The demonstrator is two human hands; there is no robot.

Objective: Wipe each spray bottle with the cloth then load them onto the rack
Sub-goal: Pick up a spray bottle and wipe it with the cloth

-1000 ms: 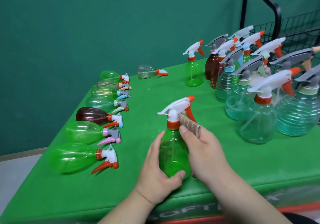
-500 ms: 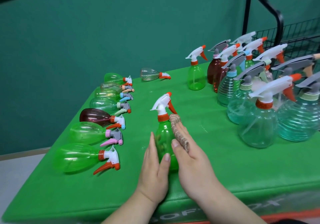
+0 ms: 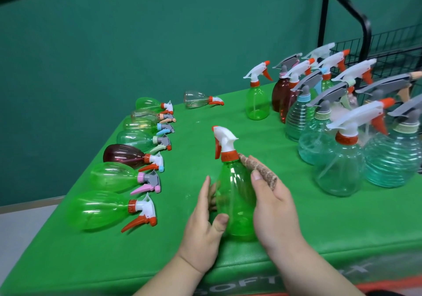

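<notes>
Near table (image 3: 308,231) front edge: green spray bottle (image 3: 235,195) upright, long axis vertical, nozzle pointing left; left hand (image 3: 203,234) grips body; right hand (image 3: 274,209) pinches rolled cloth (image 3: 258,170) against shoulder.

Count on tabletop (image 3: 308,206)
Lying spray bottles (image 3: 98,211): 8. Held bottle (image 3: 235,204): 1. Standing bottles (image 3: 257,106): at least 10, overlapping. Cloth (image 3: 260,173): 1. Rack (image 3: 388,51): 1.
</notes>
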